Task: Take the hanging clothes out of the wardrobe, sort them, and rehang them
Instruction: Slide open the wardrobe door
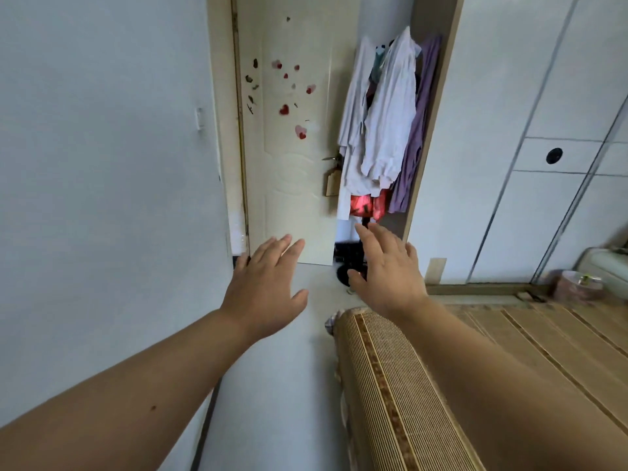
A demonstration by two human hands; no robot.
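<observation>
Hanging clothes bunched in narrow open wardrobe bay right of door: pale white shirts in front, purple garment at right edge, red piece at bottom. Hangers and rail hidden behind fabric; upper dark items hard to make out. Left hand and right hand stretched forward, fingers spread, holding nothing, well short of clothes. Woven mat on bed corner under right forearm.

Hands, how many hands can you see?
2. The left hand is in front of the bottom of the door. The right hand is just below the hanging clothes. Both are open and hold nothing.
</observation>
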